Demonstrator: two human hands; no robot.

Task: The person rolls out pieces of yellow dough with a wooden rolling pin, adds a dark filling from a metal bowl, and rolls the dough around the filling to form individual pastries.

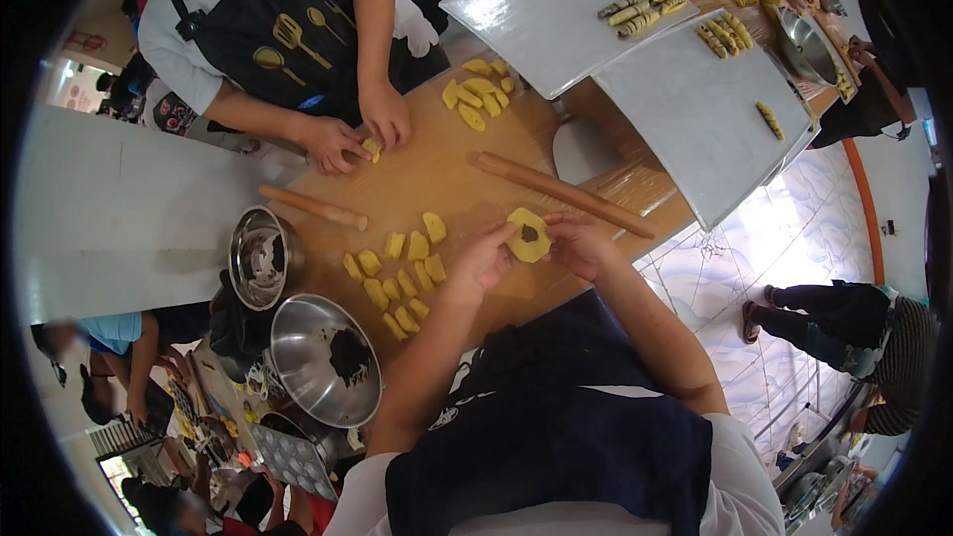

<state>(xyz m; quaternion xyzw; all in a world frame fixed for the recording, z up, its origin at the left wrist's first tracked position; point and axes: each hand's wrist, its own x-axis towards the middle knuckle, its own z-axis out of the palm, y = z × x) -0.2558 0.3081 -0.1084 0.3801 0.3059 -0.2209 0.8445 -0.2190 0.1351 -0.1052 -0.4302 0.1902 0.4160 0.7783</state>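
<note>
My left hand (488,257) and my right hand (581,244) hold a flat round of yellow dough (528,249) between them, one at each side, above the wooden table. A dab of dark filling (529,233) lies on the dough's middle. Left of my hands, several cut pieces of yellow dough (406,283) lie in loose rows. Just beyond my hands a wooden rolling pin (566,193) lies at a slant. At the table's left side stands a steel bowl (305,342) with a dark mass of filling (348,357) inside.
Across the table, a co-worker's hands (357,135) shape a small dough piece, near more dough pieces (476,93). A second rolling pin (313,207) and another steel bowl (260,257) are at left. Two trays (536,22) (692,112) with striped dough rolls overlap the table's far right.
</note>
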